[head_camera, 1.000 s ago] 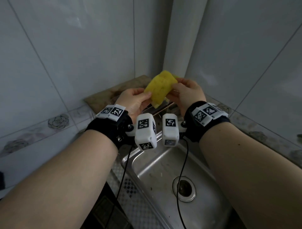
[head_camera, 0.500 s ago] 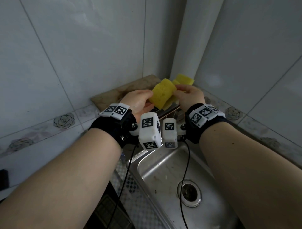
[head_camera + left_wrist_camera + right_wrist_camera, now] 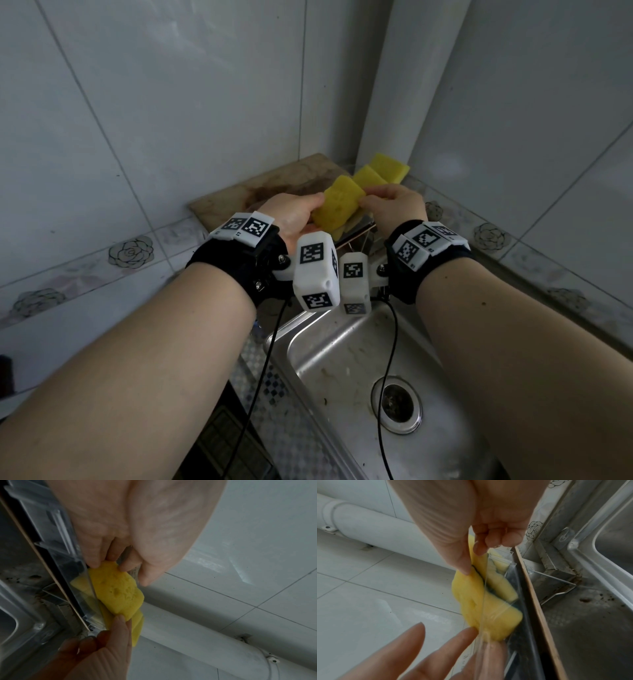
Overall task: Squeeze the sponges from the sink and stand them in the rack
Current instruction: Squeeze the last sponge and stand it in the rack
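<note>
Both hands hold one yellow sponge [image 3: 337, 204] between them over the clear plastic rack [image 3: 356, 229] at the sink's far corner. My left hand [image 3: 317, 209] pinches its left edge and my right hand [image 3: 368, 198] pinches its right edge. In the left wrist view the sponge [image 3: 118, 588] has its lower part behind the rack's clear wall [image 3: 56, 534]. In the right wrist view my right thumb and forefinger [image 3: 471, 562] grip the sponge [image 3: 467, 597]. Two more yellow sponges [image 3: 368, 176] [image 3: 390, 167] stand upright in the rack behind it.
The steel sink [image 3: 329, 346] with its drain [image 3: 395, 399] lies below my wrists. A white pipe [image 3: 394, 85] runs up the tiled corner behind the rack. A worn board [image 3: 274, 185] lies left of the rack. Black cables hang from both wrists.
Both hands have carried the sponge forward and down from chest height to the rack. Its lower edge now sits behind the rack's front wall, in front of the two standing sponges.
</note>
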